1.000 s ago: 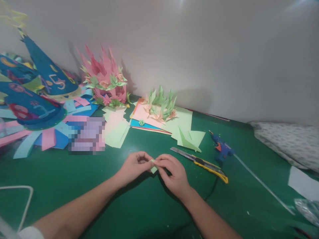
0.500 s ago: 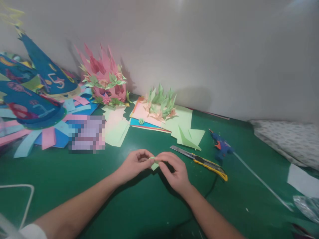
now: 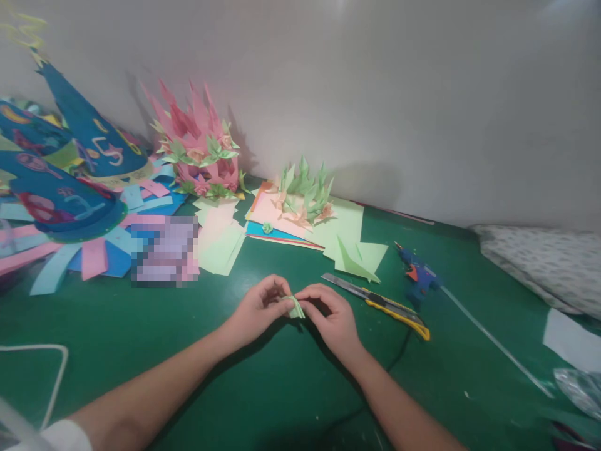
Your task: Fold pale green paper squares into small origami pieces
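My left hand [image 3: 257, 308] and my right hand [image 3: 331, 318] meet over the green table [image 3: 263, 388], both pinching a small folded piece of light green paper [image 3: 295, 307] between their fingertips. The paper is held just above the table top. A yellow utility knife [image 3: 381, 303] with its blade out lies just right of my right hand.
A blue glue gun [image 3: 419, 276] with a clear stick lies at the right. Green and pink paper sheets [image 3: 218, 241], a green paper crown [image 3: 305, 193], a pink paper crown [image 3: 199, 150] and blue cone hats [image 3: 79, 138] fill the back left. Patterned cloth [image 3: 539, 266] lies far right.
My fingers have worked the small green paper: it has gone from a flat flap hanging down to a tighter fold pinched between both hands. The hands stayed in place.
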Demonstrator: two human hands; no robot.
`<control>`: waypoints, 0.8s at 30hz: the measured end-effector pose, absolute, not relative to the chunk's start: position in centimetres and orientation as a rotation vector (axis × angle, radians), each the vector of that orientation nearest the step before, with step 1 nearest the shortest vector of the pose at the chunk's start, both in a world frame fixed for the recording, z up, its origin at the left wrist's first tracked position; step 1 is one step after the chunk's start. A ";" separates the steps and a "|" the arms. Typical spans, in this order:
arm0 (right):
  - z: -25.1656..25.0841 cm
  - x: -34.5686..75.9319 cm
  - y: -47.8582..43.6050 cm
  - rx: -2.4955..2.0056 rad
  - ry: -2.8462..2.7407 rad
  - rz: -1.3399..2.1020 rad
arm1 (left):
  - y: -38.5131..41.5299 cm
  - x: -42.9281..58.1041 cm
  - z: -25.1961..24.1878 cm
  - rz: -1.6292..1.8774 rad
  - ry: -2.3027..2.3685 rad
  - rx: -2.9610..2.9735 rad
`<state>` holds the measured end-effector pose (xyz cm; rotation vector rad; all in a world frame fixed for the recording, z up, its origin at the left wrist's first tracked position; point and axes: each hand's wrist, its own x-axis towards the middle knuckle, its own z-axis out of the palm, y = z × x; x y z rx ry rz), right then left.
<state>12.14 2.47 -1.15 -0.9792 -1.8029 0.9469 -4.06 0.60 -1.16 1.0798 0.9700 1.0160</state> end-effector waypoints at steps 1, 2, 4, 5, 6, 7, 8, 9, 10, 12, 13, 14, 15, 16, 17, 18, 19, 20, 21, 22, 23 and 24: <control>-1.2 12.2 2.5 -0.965 -1.802 0.939 | 0.6 -4.1 -1.2 1.035 0.971 1.117; -1.2 12.2 2.5 -0.952 -1.801 0.932 | 0.6 -4.1 -1.3 1.058 0.979 1.169; -1.2 12.2 2.5 -0.934 -1.805 0.923 | 0.6 -4.2 -1.3 1.112 1.021 1.293; -1.2 12.2 2.5 -0.929 -1.810 0.920 | 0.6 -4.3 -1.3 1.132 1.050 1.359; -1.2 12.2 2.4 -0.926 -1.814 0.918 | 0.7 -4.4 -1.2 1.144 1.075 1.423; -1.2 12.2 2.4 -0.924 -1.815 0.918 | 0.7 -4.5 -1.1 1.148 1.093 1.481; -1.2 12.2 2.4 -0.921 -1.812 0.918 | 0.7 -4.6 -1.0 1.143 1.101 1.529; -1.2 12.2 2.4 -0.920 -1.806 0.919 | 0.7 -4.7 -0.9 1.136 1.102 1.567; -1.2 12.2 2.3 -0.921 -1.800 0.924 | 0.7 -4.7 -0.7 1.132 1.101 1.599; -1.1 12.3 2.3 -0.926 -1.794 0.942 | 0.6 -4.7 -0.5 1.130 1.100 1.641; -1.1 12.3 2.3 -0.927 -1.793 0.953 | 0.6 -4.7 -0.4 1.130 1.101 1.655; -1.1 12.3 2.2 -0.925 -1.792 0.962 | 0.6 -4.7 -0.4 1.128 1.102 1.668; -1.1 12.3 2.2 -0.920 -1.793 0.969 | 0.6 -4.8 -0.4 1.128 1.101 1.676; -1.1 12.3 2.2 -0.914 -1.793 0.972 | 0.6 -4.8 -0.4 1.127 1.095 1.683; -1.2 12.3 2.2 -0.906 -1.795 0.974 | 0.6 -4.8 -0.4 1.125 1.089 1.689; -1.2 12.4 2.2 -0.897 -1.798 0.974 | 0.6 -4.8 -0.4 1.124 1.081 1.696; -1.2 12.4 2.2 -0.887 -1.800 0.974 | 0.6 -4.8 -0.4 1.122 1.074 1.704; -1.2 12.4 2.2 -0.874 -1.802 0.977 | 0.6 -4.8 -0.4 1.121 1.068 1.711; -1.2 12.4 2.2 -0.860 -1.804 0.980 | 0.6 -4.9 -0.4 1.120 1.061 1.719; -1.2 12.5 2.2 -0.846 -1.806 0.984 | 0.6 -4.9 -0.5 1.121 1.054 1.726; -1.2 12.5 2.2 -0.832 -1.809 0.989 | 0.6 -4.9 -0.5 1.122 1.048 1.732; -1.2 12.5 2.2 -0.820 -1.813 0.996 | 0.6 -4.9 -0.5 1.122 1.041 1.737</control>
